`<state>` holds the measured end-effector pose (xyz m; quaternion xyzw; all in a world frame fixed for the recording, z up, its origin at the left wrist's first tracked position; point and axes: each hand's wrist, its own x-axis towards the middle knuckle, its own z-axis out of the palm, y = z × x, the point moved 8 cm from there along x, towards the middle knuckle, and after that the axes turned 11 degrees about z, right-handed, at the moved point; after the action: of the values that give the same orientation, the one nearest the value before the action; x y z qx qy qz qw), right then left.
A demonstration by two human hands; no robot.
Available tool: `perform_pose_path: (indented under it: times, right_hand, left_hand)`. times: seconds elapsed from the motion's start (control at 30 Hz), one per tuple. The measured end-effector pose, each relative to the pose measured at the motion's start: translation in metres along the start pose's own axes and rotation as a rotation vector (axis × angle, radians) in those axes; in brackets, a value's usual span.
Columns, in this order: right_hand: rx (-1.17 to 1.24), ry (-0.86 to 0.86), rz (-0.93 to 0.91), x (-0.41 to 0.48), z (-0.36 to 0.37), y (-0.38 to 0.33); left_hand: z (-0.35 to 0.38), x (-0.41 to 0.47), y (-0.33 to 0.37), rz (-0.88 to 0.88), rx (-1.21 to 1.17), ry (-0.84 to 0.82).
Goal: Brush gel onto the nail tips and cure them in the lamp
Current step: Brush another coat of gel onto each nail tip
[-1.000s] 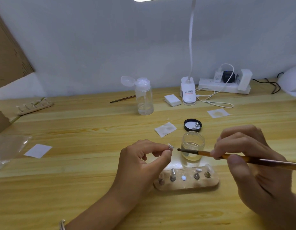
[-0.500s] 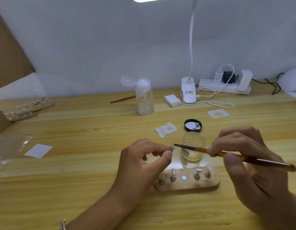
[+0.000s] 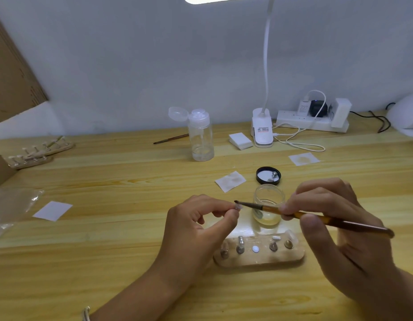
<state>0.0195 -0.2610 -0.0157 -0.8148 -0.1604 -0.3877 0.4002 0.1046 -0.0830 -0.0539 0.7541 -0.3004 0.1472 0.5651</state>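
The left hand (image 3: 196,225) pinched a nail tip (image 3: 238,206); the right hand (image 3: 328,218) gripped the brush (image 3: 293,214), its bristles touching the tip above the tabletop (image 3: 108,251).

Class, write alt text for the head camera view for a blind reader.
The left hand pinches a small clear nail tip while the right hand holds a brush to it, near a wooden stand and an open glass jar.

Wooden table (image 3: 108,262) bears jar (image 3: 268,205), holder (image 3: 258,260), lid (image 3: 268,175).
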Motion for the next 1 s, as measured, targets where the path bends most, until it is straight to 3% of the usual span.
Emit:
perform_pose_path:
  times: [0.8, 1.0]
  right_hand:
    - [0.149, 0.04, 0.078, -0.002, -0.005, 0.008]
    - [0.083, 0.046, 0.106, 0.0, -0.002, 0.011]
  left_hand:
    - [-0.002, -0.002, -0.005, 0.004, 0.018, 0.008]
    - [-0.002, -0.003, -0.006, 0.005, 0.013, 0.008]
